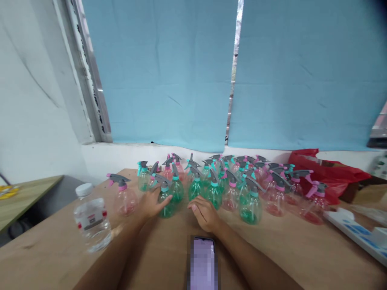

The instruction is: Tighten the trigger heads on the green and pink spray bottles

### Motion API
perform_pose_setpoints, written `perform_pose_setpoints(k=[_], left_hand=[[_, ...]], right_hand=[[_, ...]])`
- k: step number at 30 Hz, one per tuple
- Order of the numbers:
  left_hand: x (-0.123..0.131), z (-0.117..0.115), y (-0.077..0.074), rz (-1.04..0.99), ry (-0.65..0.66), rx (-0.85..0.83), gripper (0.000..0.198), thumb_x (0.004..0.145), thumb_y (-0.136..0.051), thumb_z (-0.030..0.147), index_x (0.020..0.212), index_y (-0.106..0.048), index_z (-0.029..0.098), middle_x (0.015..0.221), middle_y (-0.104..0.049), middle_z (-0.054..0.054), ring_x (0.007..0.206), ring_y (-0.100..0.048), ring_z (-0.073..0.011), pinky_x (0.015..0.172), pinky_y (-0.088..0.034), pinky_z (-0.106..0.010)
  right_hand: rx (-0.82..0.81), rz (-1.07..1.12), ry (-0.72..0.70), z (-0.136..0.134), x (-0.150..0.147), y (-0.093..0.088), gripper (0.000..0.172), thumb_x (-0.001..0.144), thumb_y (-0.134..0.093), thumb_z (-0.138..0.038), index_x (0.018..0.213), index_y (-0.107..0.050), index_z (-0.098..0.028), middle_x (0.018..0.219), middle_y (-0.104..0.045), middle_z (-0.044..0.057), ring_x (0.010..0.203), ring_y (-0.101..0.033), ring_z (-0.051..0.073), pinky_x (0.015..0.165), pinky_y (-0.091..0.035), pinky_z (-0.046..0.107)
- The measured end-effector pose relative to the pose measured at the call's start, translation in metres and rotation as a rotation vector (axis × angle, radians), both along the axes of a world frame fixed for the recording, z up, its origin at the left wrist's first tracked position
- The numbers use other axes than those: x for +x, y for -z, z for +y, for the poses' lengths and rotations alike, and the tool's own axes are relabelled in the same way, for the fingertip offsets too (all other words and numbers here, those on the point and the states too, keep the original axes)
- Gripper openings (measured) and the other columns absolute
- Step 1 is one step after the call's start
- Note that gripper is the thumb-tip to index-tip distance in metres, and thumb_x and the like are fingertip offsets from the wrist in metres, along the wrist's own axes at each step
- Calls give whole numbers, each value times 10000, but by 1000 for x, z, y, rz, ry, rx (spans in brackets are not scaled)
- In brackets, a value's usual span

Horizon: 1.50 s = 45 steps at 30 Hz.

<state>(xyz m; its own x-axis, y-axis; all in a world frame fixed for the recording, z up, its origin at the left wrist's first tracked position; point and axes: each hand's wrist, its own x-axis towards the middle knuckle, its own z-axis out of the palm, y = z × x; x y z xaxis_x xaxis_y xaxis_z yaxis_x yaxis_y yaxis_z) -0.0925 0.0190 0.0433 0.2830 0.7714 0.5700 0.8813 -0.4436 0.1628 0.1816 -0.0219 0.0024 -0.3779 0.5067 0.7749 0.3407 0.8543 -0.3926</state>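
My left hand (151, 204) is against the left side of a green spray bottle (167, 208) with a teal collar and grey trigger head. Its thumb lies across the front of the bottle, and the other fingers are partly hidden behind it. My right hand (206, 214) rests on the table in front of another green spray bottle (214, 197), fingers curled in and nothing visible in them. A pink spray bottle (125, 201) stands left of my left hand. Many more pink and green spray bottles crowd the back, including a green one (250, 209) to the right.
A clear water bottle (92, 221) with a white cap stands at the left on the wooden table (169, 253). A phone (204, 264) lies between my forearms. At the right are a red plastic bag (329, 173), a cardboard box (369, 190) and a white-and-blue tray (359, 233).
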Motion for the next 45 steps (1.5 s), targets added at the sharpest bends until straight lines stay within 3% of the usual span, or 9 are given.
perform_pose_setpoints(k=[5, 10, 13, 16, 22, 29, 33, 40, 45], left_hand=[[2, -4, -2, -75, 58, -49, 609, 929, -536, 624, 1361, -522, 196, 951, -728, -76, 843, -699, -294, 750, -510, -350], [-3, -4, -2, -254, -10, 48, 422, 1047, -286, 484, 1118, -599, 209, 877, -699, -47, 813, -682, -253, 715, -478, -316], [-3, -5, 0, -281, -66, 86, 418, 1057, -298, 479, 1060, -615, 207, 830, -677, -33, 758, -664, -235, 669, -458, -296], [-1, -7, 1, -207, -11, 54, 412, 1016, -407, 530, 1195, -596, 211, 915, -705, -47, 807, -682, -256, 696, -490, -319], [11, -10, 0, -176, 130, 24, 581, 879, -632, 593, 1331, -522, 246, 1242, -682, -94, 1088, -665, -310, 928, -513, -409], [-1, 1, 9, -138, 105, -8, 563, 920, -546, 560, 1354, -508, 203, 1265, -665, -136, 1107, -652, -341, 922, -514, -451], [-14, 5, 13, -156, 45, -67, 556, 938, -488, 536, 1377, -475, 195, 1127, -699, -120, 990, -685, -339, 850, -527, -445], [-8, 0, 5, -371, 150, 91, 337, 1035, -310, 394, 1106, -588, 217, 1068, -672, -73, 995, -649, -265, 849, -501, -378], [-6, 9, 7, -474, 3, 255, 272, 1009, -371, 358, 983, -599, 212, 938, -637, -73, 916, -637, -269, 849, -523, -420]], right_hand=[[14, -2, -1, 0, 0, 0, 388, 1075, -314, -310, 1022, -689, -227, 943, -714, 82, 902, -612, 236, 854, -493, 414], [21, -2, -3, -1, 0, -2, 380, 1071, -321, -300, 1015, -689, -225, 960, -713, 88, 915, -612, 239, 858, -492, 411], [28, -6, -7, -1, 0, -2, 378, 1071, -323, -302, 1010, -689, -230, 955, -713, 83, 908, -613, 238, 858, -488, 409], [18, -13, -3, -1, 0, -2, 375, 1071, -328, -304, 1015, -691, -232, 946, -715, 79, 904, -611, 239, 853, -486, 408], [20, -22, -9, -1, 0, -1, 371, 1069, -331, -275, 998, -691, -221, 947, -718, 82, 902, -608, 235, 856, -487, 413], [63, -32, 16, 5, 0, 6, 398, 1083, -316, -312, 987, -690, -212, 894, -705, 79, 866, -610, 231, 819, -501, 406], [77, -53, 44, 6, 1, 7, 384, 1083, -357, -361, 988, -703, -223, 873, -694, 76, 856, -618, 232, 816, -512, 399], [83, -45, 42, 6, 1, 7, 415, 1086, -336, -382, 1005, -713, -225, 846, -682, 71, 844, -609, 229, 807, -518, 399], [74, -42, 38, 5, 1, 6, 423, 1087, -334, -394, 992, -709, -223, 852, -681, 71, 854, -611, 228, 807, -517, 398]])
